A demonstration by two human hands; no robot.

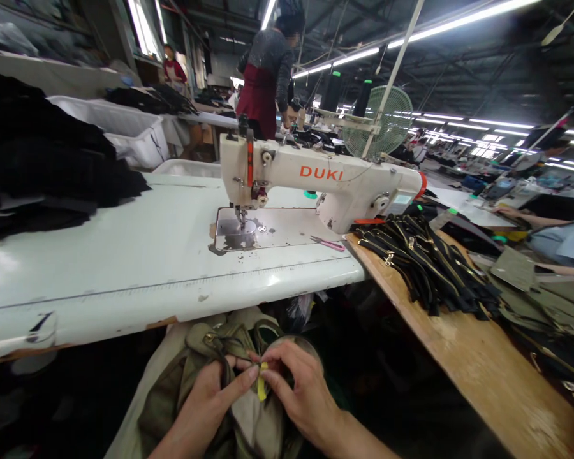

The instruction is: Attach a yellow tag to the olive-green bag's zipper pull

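Note:
Below the table edge, in my lap, lies an olive-green fabric piece (191,376) with a dark zipper strip along it. My left hand (205,408) grips the fabric with its fingers closed around it. My right hand (301,395) pinches a small yellow tag (263,386) against the fabric, fingertips meeting those of the left hand. A white DUKI sewing machine (316,175) stands on the white table (124,261) beyond my hands, with nothing under its needle.
Pink-handled snips (329,243) lie beside the machine base. A pile of black zippers (425,261) covers the wooden board (463,357) on the right, with olive pieces past it. Black fabric stacks (43,159) sit at the left. A person (268,76) stands behind; another's arm (521,217) rests far right.

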